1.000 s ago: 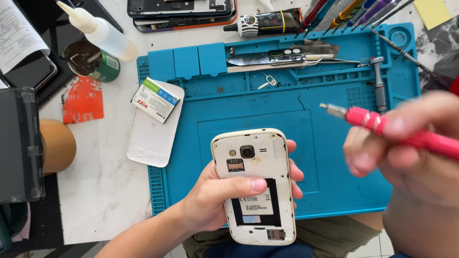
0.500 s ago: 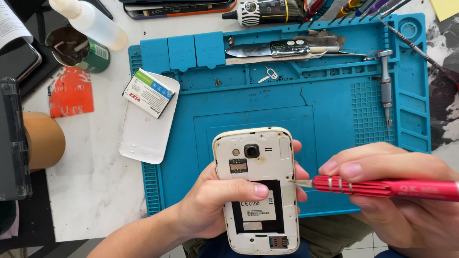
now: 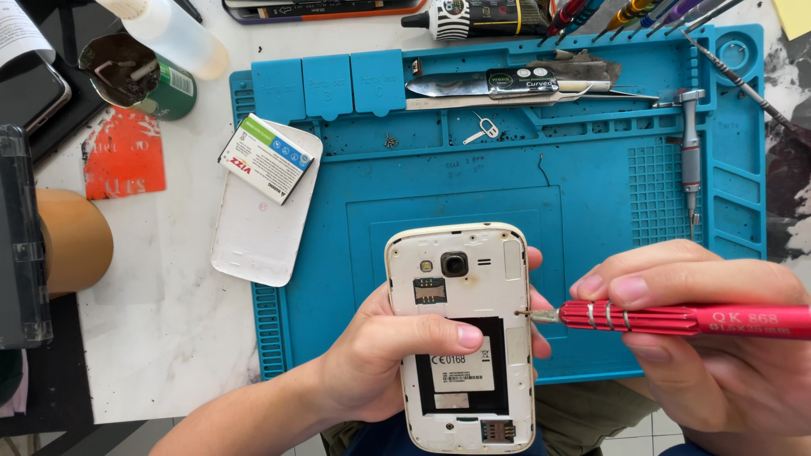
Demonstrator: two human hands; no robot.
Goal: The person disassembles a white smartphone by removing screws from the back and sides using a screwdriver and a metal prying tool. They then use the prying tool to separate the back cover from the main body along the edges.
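My left hand (image 3: pixel 384 355) grips a white phone (image 3: pixel 460 279) with its back cover off and the empty battery bay showing, thumb laid across the bay. My right hand (image 3: pixel 718 338) holds a red screwdriver (image 3: pixel 676 319) sideways, its tip touching the phone's right edge. Both hover over the near edge of a blue work mat (image 3: pixel 583 203). The phone's white back cover (image 3: pixel 253 228) lies at the mat's left edge, with a battery (image 3: pixel 266 159) resting on it.
Flat metal pry tools (image 3: pixel 507 84), a small screwdriver (image 3: pixel 690 152) and a tiny metal part (image 3: pixel 483 131) lie on the mat. A squeeze bottle (image 3: pixel 173 29), green tin (image 3: pixel 160 80), red card (image 3: pixel 125 154) and brown tape roll (image 3: pixel 72 241) sit left. A glue tube (image 3: pixel 473 15) lies behind.
My right hand swung the red screwdriver down from above the mat and brought its tip to the phone's right edge. The left hand kept holding the phone.
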